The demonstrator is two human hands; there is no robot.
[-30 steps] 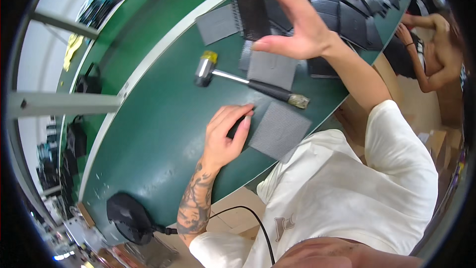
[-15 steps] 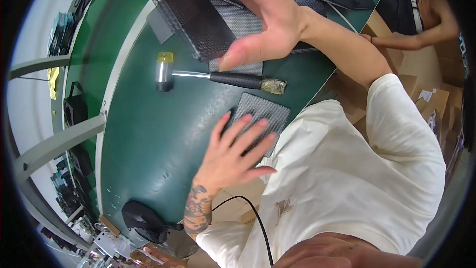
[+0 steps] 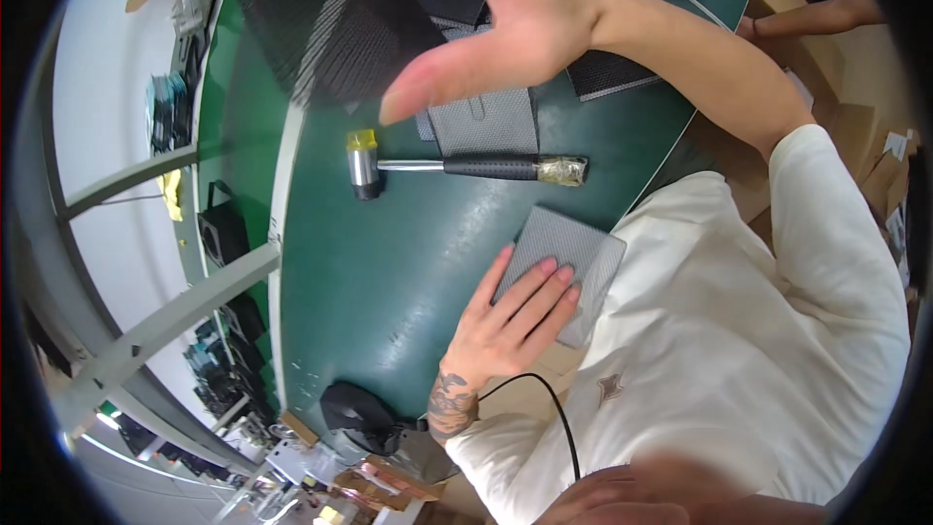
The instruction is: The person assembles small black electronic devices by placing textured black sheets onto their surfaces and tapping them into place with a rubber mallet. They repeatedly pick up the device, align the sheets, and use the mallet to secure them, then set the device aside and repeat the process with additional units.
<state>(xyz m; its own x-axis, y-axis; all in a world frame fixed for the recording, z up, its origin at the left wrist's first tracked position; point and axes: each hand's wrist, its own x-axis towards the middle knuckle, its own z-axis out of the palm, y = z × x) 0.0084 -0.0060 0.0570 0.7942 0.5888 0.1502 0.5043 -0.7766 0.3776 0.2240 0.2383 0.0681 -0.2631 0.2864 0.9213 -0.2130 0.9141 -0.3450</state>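
My left hand (image 3: 505,326), with a tattooed forearm, lies over a flat grey piece with a woven texture (image 3: 569,243). Its fingers rest on top and the thumb is hidden, seemingly under the piece, which reaches past the bench edge by my shirt. Raised over the far part of the bench, my right hand (image 3: 496,34) grips a black mesh-textured flat piece (image 3: 360,39) between thumb and fingers; motion blurs it. Between my hands lies a mallet (image 3: 491,167) with a yellow-and-black head, black grip and tape-wrapped end. Another grey textured piece (image 3: 486,122) lies beyond the handle.
More black textured pieces (image 3: 607,73) lie at the far end of the green bench (image 3: 408,262). A black bag-like object (image 3: 360,418) is at the near left. Grey metal frame bars (image 3: 185,301) run along the left. Another person's arm (image 3: 816,15) shows at upper right, near cardboard boxes.
My left hand has closed on the grey piece, which has shifted toward me. My right hand has moved the black piece slightly left and up. The whole view has shifted.
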